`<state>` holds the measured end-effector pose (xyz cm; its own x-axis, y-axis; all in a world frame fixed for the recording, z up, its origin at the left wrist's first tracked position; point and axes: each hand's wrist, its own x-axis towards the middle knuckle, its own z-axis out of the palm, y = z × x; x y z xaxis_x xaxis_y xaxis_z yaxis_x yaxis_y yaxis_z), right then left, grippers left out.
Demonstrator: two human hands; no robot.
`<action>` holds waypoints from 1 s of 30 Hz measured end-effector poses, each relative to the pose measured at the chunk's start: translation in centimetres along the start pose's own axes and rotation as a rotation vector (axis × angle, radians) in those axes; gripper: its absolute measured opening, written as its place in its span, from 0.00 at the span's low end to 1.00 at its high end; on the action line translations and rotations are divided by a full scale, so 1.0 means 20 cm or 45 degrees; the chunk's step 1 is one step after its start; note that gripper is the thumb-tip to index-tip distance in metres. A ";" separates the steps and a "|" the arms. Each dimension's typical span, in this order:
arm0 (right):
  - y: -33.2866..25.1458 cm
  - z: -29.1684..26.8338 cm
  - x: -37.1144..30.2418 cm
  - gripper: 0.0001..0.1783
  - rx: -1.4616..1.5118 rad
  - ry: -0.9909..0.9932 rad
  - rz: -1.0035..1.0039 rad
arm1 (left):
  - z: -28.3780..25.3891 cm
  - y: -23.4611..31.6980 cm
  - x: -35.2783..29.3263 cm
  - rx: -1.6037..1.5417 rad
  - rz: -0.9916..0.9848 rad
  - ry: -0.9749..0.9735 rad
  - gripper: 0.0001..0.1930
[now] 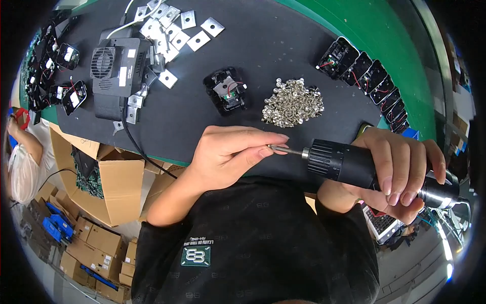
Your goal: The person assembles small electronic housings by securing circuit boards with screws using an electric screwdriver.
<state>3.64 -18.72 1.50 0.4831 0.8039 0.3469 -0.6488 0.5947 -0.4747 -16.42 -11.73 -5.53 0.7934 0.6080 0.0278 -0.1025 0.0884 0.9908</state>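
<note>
Right hand (pixel 400 169) is wrapped fully around the black barrel of an electric screwdriver (pixel 354 164), held level across the body. Left hand (pixel 230 152) is nearly closed, thumb and forefinger pinched at the tip of the driver bit (pixel 286 150); I cannot tell whether a screw sits between the fingertips, as they cover that spot.

Just beyond the bit tip, on the black bench mat (pixel 283 45), lies a heap of silver screws (pixel 292 102). Left of the heap, beyond the left hand, sits one open black housing (pixel 226 91) with red wiring showing.

Risks, in my judgement: fingers are right at the bit, so an accidental trigger press could nip or twist the skin. A screw loosely seated on the tip could drop off the bench edge, which lies under the hands. A sleeve or wrist sweeping forward could scatter the heap.

Packages and labels: open brown cartons (pixel 109 180) stand below the bench, left of the left forearm, one holding green circuit boards. More brown cartons with blue trays lie further down left. A white rectangular label marks the black fan-grilled unit (pixel 119 71) far beyond the left hand. Square metal plates (pixel 174 28) lie beside it. A row of black housings (pixel 364 71) runs beyond the right hand.
</note>
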 end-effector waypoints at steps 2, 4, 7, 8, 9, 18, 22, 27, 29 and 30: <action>0.02 0.01 0.00 0.25 -0.027 0.043 -0.008 | -0.01 -0.01 0.00 0.009 0.035 0.007 0.11; 0.02 0.00 0.01 0.25 -0.045 0.035 0.005 | -0.02 -0.01 0.00 0.019 0.068 0.014 0.12; 0.04 -0.01 0.02 0.24 -0.048 -0.025 0.006 | -0.05 0.00 -0.01 -0.013 0.006 -0.030 0.10; 0.05 -0.01 0.02 0.24 -0.035 -0.076 -0.005 | -0.04 0.00 -0.01 -0.001 0.024 -0.001 0.09; 0.06 -0.01 0.03 0.24 -0.036 -0.076 -0.002 | -0.05 0.00 -0.01 0.012 0.043 0.028 0.09; 0.10 -0.02 0.06 0.27 -0.043 -0.033 0.157 | -0.11 -0.03 0.00 0.230 0.215 0.030 0.15; 0.11 0.00 0.07 0.27 -0.075 0.041 0.168 | -0.13 0.04 0.04 0.911 0.569 0.196 0.19; 0.10 -0.03 0.07 0.24 -0.212 -0.048 0.222 | -0.23 0.06 0.06 1.300 0.322 0.235 0.44; 0.12 0.00 0.08 0.23 -0.275 -0.075 0.206 | -0.25 0.03 0.07 1.340 0.144 0.125 0.47; 0.14 0.01 0.08 0.23 -0.349 -0.096 0.186 | -0.24 0.01 0.09 1.292 0.108 0.097 0.45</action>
<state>2.52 -15.72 0.99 0.3450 0.8848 0.3132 -0.5204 0.4580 -0.7207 -17.95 -6.82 -5.86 0.7631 0.6331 0.1296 0.4285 -0.6459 0.6318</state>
